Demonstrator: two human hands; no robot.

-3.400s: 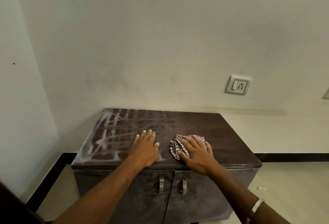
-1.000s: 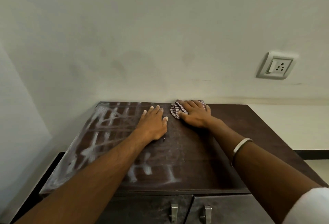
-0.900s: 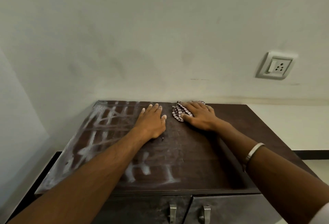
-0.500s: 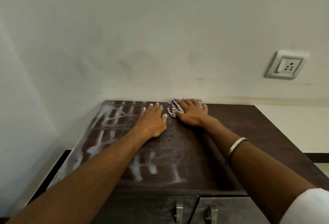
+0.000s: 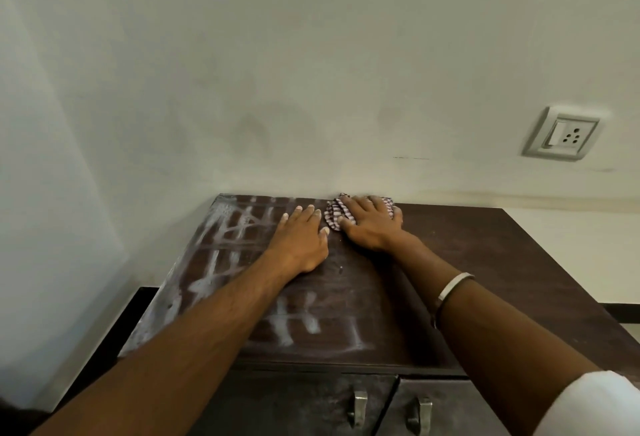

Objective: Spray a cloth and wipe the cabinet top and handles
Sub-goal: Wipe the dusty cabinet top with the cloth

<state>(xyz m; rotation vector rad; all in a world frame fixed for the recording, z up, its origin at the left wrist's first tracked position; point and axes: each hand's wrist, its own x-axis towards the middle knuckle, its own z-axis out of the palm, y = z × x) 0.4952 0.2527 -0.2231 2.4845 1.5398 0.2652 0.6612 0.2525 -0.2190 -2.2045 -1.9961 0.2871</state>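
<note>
**Cloth at the back edge, dust still on the left half**

Through the head camera I saw a dark wooden cabinet top [image 5: 460, 262] set against a pale wall [image 5: 311, 72], a switch socket [image 5: 562, 135] up to the right. White dusty streaks [image 5: 221, 262] covered the left half; the right half looked darker and cleaner. My right hand [image 5: 372, 227] lay with fingers spread, pressing the checked cloth [image 5: 334, 214] flat against the rear edge by the wall. My left hand [image 5: 301, 241] rested flat and empty just beside it, fingers straight, on the streaked part. I judged the bracing palm could smear dust onto wiped wood, and the bunched cloth could slip out under flat fingers. The two metal handles [image 5: 360, 408] below looked unwiped.
</note>
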